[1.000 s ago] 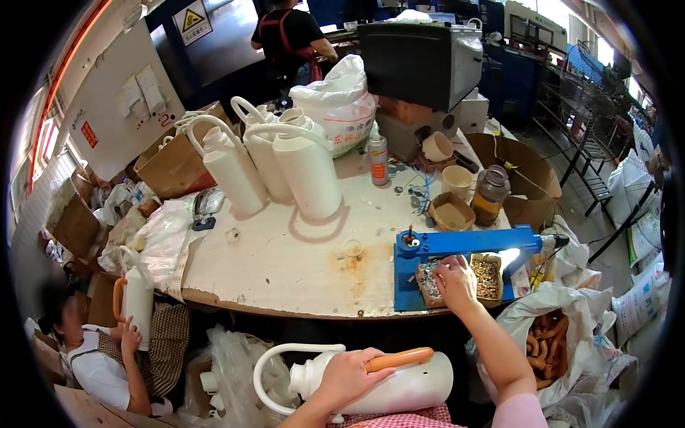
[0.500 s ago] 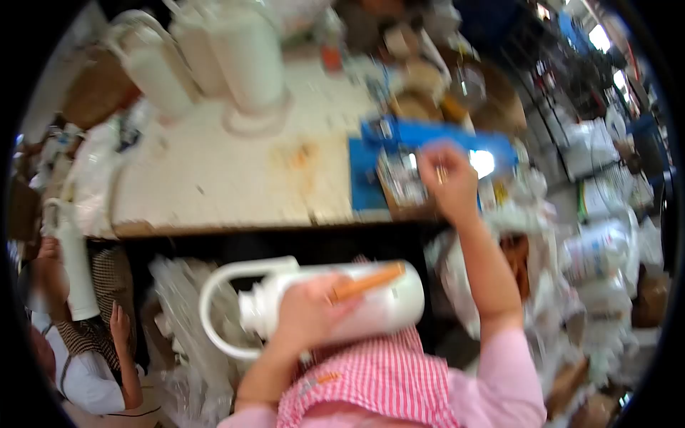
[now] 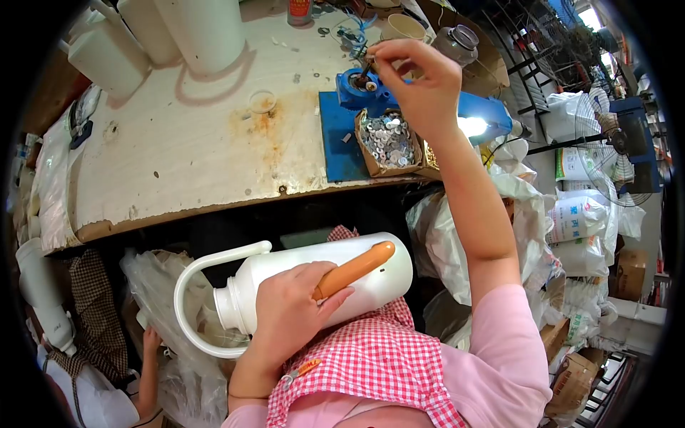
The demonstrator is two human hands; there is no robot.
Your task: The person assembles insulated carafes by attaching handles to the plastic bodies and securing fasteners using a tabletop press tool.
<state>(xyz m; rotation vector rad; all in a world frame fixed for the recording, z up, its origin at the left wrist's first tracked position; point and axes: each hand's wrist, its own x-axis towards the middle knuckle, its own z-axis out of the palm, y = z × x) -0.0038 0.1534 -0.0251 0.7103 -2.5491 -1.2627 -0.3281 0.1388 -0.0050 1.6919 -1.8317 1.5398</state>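
A white thermos jug body (image 3: pixel 325 282) with a looped white handle lies on its side across my lap, its threaded neck to the left. My left hand (image 3: pixel 289 303) rests over it, fingers closed around a smooth orange handle (image 3: pixel 353 271) lying along the jug's side. A small dark hole shows in the jug wall near that handle. My right hand (image 3: pixel 424 82) is raised over a blue machine (image 3: pixel 353 89) on the bench. Its thumb and forefinger pinch together beside a dark upright rod; what they hold, if anything, I cannot make out.
A cardboard box of metal washers (image 3: pixel 389 143) sits on a blue board (image 3: pixel 332 143). Several white jugs (image 3: pixel 203 36) stand at the bench's back left. A bright lamp (image 3: pixel 472 126) glows right of my hand. Plastic bags hang below. Another person (image 3: pixel 93 392) works at lower left.
My right hand has moved up and left, from above the parts boxes to the blue machine's rod. My left hand still holds the orange handle against the jug. The view has sharpened.
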